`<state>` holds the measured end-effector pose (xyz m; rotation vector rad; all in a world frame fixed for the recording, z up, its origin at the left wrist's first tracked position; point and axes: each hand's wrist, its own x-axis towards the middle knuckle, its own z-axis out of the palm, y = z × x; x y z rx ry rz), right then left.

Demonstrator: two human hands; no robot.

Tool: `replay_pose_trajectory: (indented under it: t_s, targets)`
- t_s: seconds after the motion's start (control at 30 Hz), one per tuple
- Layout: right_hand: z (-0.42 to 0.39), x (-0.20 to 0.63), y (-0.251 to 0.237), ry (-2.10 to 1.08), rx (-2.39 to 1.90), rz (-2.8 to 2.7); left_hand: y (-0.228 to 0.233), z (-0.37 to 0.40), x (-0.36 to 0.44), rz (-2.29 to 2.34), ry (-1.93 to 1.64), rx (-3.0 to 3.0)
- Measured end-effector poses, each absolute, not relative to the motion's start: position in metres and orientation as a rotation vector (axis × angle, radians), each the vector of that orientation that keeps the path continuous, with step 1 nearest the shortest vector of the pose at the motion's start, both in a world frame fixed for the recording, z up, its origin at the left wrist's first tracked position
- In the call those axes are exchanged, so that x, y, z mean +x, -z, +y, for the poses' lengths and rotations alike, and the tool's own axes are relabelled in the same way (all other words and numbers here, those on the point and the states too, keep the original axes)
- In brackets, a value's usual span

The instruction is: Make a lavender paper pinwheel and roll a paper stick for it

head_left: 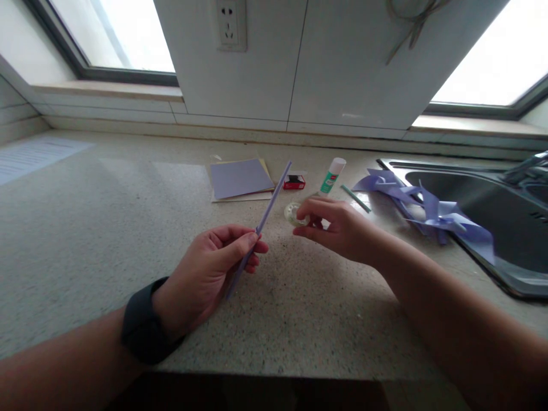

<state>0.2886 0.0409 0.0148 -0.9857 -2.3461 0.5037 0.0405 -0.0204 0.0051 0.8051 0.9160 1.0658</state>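
My left hand [226,248], with a dark watch on its wrist, pinches a thin rolled purple paper stick [274,194] between thumb and fingers. The stick leans up and to the right. Beside it, my right hand [331,222] is closed on the right side of a roll of clear tape [291,213], its fingers curled over the edge and hiding part of it. Just behind that hand a glue stick [331,176] with a white cap stands tilted. A small red and black box [294,182] lies behind the tape.
Purple paper sheets [240,178] are stacked at the back. To the right, purple paper pinwheels [440,214] lie by the rim of a metal sink [483,267]. A thin green stick [356,198] rests near them. A printed sheet [38,154] lies far left.
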Motion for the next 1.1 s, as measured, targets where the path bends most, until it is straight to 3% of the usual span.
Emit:
replay_pose_trajectory:
  t_s: [0.5,0.73,1.1]
  targets:
    - [0.0395,0.2868,-0.0099,-0.777,-1.078,-2.194,-0.0045,-0.0213,0.039,0.912,-1.064,0.803]
    - [0.0393,0.2879,-0.0107,-1.098,-0.963,-2.059,-0.0037,-0.021,0.039,0.917,-1.056,0.811]
    - [0.0391,0.289,-0.0153,-1.105,-0.993,-1.987,-0.0038,-0.0202,0.0391,0.929,-1.06,0.808]
